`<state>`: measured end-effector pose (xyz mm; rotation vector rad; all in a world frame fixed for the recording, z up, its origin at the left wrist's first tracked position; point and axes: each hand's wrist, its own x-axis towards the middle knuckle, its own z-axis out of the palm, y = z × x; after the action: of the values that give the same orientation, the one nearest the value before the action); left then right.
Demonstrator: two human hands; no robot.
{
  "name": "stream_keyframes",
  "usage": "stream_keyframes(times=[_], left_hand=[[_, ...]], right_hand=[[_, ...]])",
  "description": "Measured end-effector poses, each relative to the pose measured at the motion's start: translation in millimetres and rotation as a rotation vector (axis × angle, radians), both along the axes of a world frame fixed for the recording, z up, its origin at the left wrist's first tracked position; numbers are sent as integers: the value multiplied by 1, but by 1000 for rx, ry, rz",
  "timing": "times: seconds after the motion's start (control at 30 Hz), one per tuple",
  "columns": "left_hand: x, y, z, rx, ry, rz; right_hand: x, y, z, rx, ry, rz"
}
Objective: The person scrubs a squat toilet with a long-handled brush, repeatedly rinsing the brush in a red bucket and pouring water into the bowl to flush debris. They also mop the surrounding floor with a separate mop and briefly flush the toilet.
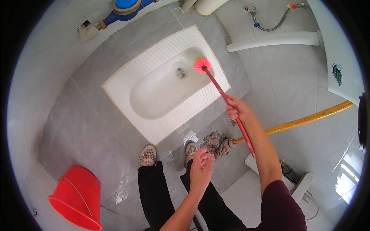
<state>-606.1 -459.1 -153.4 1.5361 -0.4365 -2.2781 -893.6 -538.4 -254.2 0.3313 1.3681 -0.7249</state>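
My right hand is closed round the red handle of a toilet brush. Its pink, round bristle head is inside the white squat toilet, against the basin's inner wall at the right end. A dark drain opening shows in the basin, left of the bristles. The handle's lower end runs along my right forearm. My left hand hangs in front of my legs with loosely bent fingers and nothing visible in it.
A red bucket with a wire handle stands at lower left. A mop lies near my right foot, its yellow pole leaning right. White pipes run along the right wall. Wet patches shine on the grey tiles.
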Motion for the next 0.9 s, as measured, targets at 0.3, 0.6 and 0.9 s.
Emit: stream_keyframes(times=[0.3,0.6,0.9], left_hand=[[-1,-1,-3,-13,36,-26],[-3,-4,1,22,53,19],[-2,-26,11,-247,-252,197]], right_hand=[[12,-57,-15,-123,90,-39],[22,-50,-62,36,93,12],[191,20,-72,-123,218,733]])
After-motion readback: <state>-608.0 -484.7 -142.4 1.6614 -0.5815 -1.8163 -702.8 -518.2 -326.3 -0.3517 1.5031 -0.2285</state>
